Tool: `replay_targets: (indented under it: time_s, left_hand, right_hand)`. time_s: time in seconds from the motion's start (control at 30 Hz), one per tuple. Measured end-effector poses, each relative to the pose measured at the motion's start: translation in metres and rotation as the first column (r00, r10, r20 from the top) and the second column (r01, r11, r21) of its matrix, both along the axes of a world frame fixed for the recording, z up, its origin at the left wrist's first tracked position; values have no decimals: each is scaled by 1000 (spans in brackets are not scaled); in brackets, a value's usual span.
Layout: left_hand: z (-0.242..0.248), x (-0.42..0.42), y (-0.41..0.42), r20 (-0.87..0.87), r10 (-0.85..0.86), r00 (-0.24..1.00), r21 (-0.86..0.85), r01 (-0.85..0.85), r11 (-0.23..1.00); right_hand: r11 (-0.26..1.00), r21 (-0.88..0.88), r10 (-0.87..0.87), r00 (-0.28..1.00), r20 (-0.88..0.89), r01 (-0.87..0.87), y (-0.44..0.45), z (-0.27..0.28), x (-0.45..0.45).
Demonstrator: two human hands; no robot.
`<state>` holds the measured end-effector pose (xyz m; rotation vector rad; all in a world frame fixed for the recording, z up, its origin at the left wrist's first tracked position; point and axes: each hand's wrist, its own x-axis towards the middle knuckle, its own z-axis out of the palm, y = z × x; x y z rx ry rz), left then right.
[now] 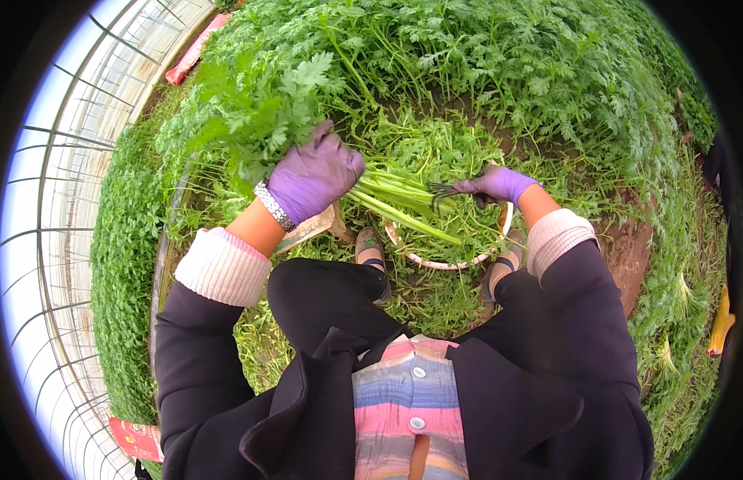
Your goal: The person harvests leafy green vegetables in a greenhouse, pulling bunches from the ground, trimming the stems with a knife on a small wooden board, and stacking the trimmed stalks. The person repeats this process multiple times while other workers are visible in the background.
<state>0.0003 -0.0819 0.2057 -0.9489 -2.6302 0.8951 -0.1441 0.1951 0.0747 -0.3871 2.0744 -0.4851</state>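
My left hand [316, 174], in a purple glove, grips a bunch of leafy greens [260, 114] with lobed leaves. The leaves spread to the upper left, and the pale green stems [401, 195] point right. In my right hand [496, 183], also gloved in purple with darkened fingertips, are several thin dark strands [443, 191] at the stem ends. Whether they are ties or roots, I cannot tell. Beneath the stems, a round tub with a pale rim [443, 264] holds loose green trimmings [434, 144]. It stands between my feet.
Tall leafy greens [497, 54] grow ahead and to the right. A wooden board [308, 231] sits by my left foot. Bundled greens [665, 360] lie at right, near a yellow object [720, 324]. Red bags [197, 48] and greenhouse framing [53, 228] are at left.
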Motion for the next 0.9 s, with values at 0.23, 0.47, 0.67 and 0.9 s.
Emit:
replay_targets:
  time_s: [0.23, 0.47, 0.67, 0.9]
  left_hand:
    - [-13, -1, 25, 8, -9, 1000, 100, 8, 995]
    - [12, -11, -11, 97, 512, 854, 129, -521, 844]
    - [7, 1, -58, 315, 752, 580, 381, -802, 460]
    - [-51, 1, -35, 700, 126, 703, 638, -537, -551]
  right_hand:
    - [986, -93, -159, 942, -296, 137, 52, -25, -37]
    - [924, 69, -319, 857, -405, 377, 81, -16, -39]
    - [898, 173, -293, 844, -450, 404, 94, -42, -41]
    - [898, -373, -398, 789, -468, 231, 43, 11, -33]
